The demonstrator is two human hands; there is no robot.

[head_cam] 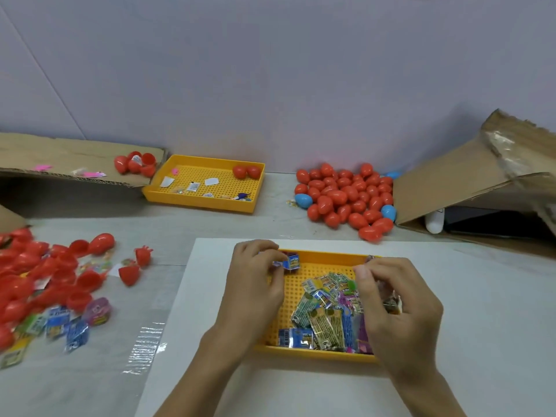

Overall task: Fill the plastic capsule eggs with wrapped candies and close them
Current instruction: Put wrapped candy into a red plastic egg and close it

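Candy-picking step. Left hand (255,278) over the near yellow tray (316,355), fingers curled, pinching a blue wrapped candy (292,262) at the tray's 11 o'clock corner. Right hand (397,302) at the tray's 3 o'clock side, fingers bent and pinched together near the tips; looks like a wrapper is held there but too blurred to tell what. Loose candy pile (326,311) fills the tray's middle and 5 o'clock part, green, blue, purple wrappers. Tray sits on a white sheet (192,326) on the counter (270,218).

Open red egg halves (39,272) heaped at 9 o'clock, well apart from the hands. Closed eggs (346,197), mostly red, a few blue, piled at 1 o'clock. Second yellow tray (204,203) at 11 o'clock.

Next, likely: carry the candy to an open half at 9 o'clock, drop it in, press on a matching half.
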